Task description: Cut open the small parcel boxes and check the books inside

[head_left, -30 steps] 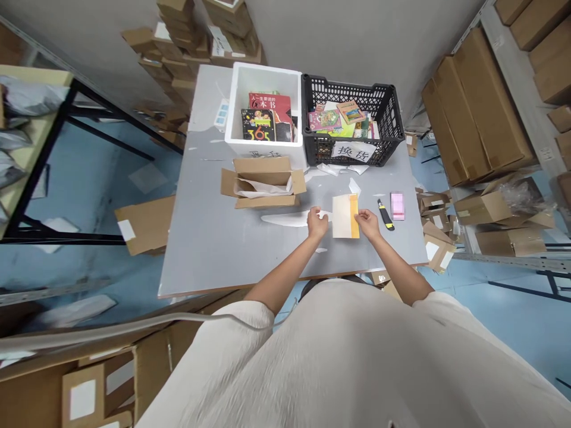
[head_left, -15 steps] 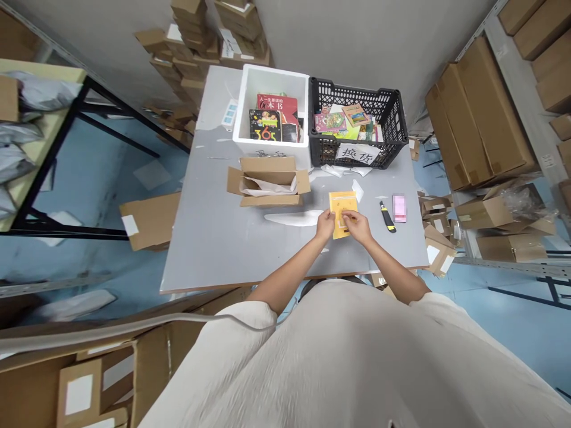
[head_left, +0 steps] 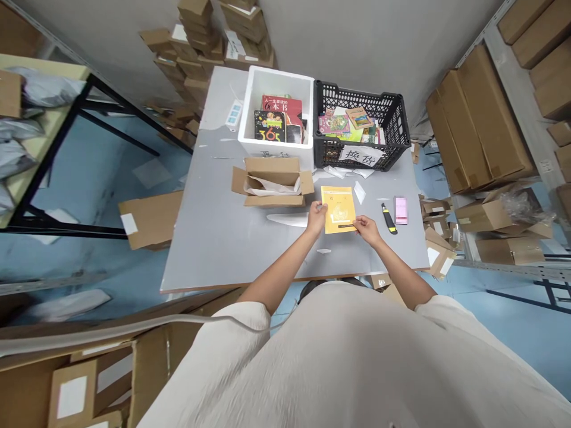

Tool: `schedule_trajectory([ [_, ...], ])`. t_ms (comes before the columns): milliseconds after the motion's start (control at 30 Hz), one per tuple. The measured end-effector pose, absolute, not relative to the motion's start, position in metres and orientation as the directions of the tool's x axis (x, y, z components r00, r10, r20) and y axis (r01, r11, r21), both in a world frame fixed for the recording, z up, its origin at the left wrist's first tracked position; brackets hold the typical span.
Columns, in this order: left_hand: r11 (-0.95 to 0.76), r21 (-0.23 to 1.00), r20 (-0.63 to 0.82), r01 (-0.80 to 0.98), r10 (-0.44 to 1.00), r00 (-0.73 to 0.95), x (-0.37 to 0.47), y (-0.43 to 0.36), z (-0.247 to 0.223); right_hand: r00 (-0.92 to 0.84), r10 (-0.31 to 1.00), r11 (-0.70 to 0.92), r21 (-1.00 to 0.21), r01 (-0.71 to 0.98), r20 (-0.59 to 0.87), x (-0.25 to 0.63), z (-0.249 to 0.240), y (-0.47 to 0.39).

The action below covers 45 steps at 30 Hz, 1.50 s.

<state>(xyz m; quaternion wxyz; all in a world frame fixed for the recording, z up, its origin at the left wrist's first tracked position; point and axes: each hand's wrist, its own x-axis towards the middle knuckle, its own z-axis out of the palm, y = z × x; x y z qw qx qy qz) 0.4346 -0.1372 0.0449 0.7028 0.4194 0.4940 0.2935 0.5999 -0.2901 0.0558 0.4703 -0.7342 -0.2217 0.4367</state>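
Note:
A yellow book [head_left: 339, 209] with a printed cover is held over the grey table [head_left: 214, 238]. My left hand [head_left: 317, 217] grips its left edge, closed on it. At the lower right corner, my right hand [head_left: 366, 228] pinches the book between thumb and fingers. An open cardboard box [head_left: 272, 201] with white paper inside stands to the left, beyond my left hand. Right of my right hand lie a black and yellow utility knife [head_left: 389, 220] and a phone with a pink screen [head_left: 401, 210].
At the back stand a white foam box [head_left: 245, 134] and a black plastic crate [head_left: 317, 142], both holding books. Scraps of white paper [head_left: 288, 219] lie on the table. Cartons [head_left: 479, 119] are stacked at the right, and a metal-framed shelf [head_left: 87, 95] is at the left.
The yellow book now lies turned with more of its cover showing. My left hand has shifted left to its edge, and my right hand has moved right and down to its lower corner.

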Motion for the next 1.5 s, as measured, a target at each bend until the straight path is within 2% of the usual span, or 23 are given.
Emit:
schedule_trajectory([
  [167,0.313,0.943,-0.331,0.113,0.841,0.428,0.42,-0.135,0.049,0.608,0.7,-0.379,-0.916,-0.13,-0.376,0.6,0.072,-0.268],
  [400,0.187,0.947,-0.292,0.26,0.836,0.465,0.381,-0.107,0.058,0.606,0.724,-0.357,-0.93,-0.082,-0.331,0.591,0.09,-0.22],
  [600,0.19,0.971,-0.23,0.148,0.91,0.345,0.35,-0.057,0.068,0.562,0.764,-0.299,-0.946,-0.125,-0.315,0.561,0.097,-0.158],
  [833,0.212,0.973,-0.229,0.093,0.938,0.26,0.323,0.002,0.069,0.581,0.768,-0.276,-0.958,-0.079,-0.269,0.531,0.089,-0.084],
  [1067,0.068,0.996,-0.079,0.054,0.972,0.22,0.326,0.071,0.063,0.596,0.784,-0.137,-0.985,-0.106,-0.173,0.521,0.076,-0.016],
  [1167,0.02,0.996,-0.042,0.087,0.967,0.252,0.321,0.076,0.056,0.604,0.78,-0.169,-0.984,-0.054,-0.167,0.518,0.07,-0.007],
  [1300,0.012,0.983,-0.067,0.184,0.953,0.295,0.309,0.067,0.051,0.604,0.776,-0.255,-0.966,0.04,-0.18,0.515,0.064,-0.013],
  [1500,-0.027,0.971,-0.049,0.238,0.95,0.31,0.298,0.068,0.059,0.594,0.783,-0.325,-0.935,0.14,-0.183,0.515,0.064,-0.017],
])
